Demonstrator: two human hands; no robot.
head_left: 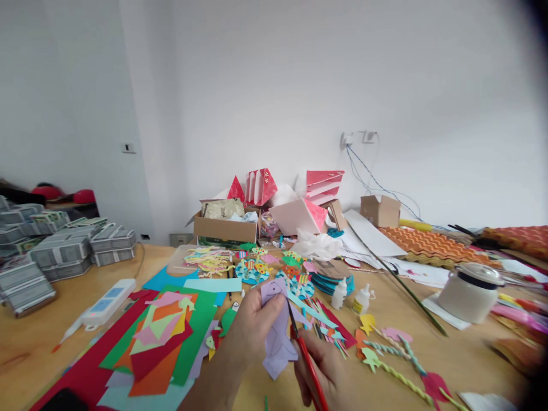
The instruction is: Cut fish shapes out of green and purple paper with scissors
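You seem to be mid-cut on the purple paper (pixel 277 337), held above the table (pixel 394 317). Your left hand (pixel 256 318) pinches it between thumb and fingers; your right hand (pixel 323 368) has its fingers wrapped around the red scissors (pixel 307 362). The next snip likely calls for 2 steady hands.

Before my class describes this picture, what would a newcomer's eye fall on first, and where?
Probably the purple paper at lower centre, pinched in the left hand, with red-handled scissors in the right hand at its edge. Next, the bright heap of coloured paper pieces to their left. Then the red-and-white folded shapes in the middle background.
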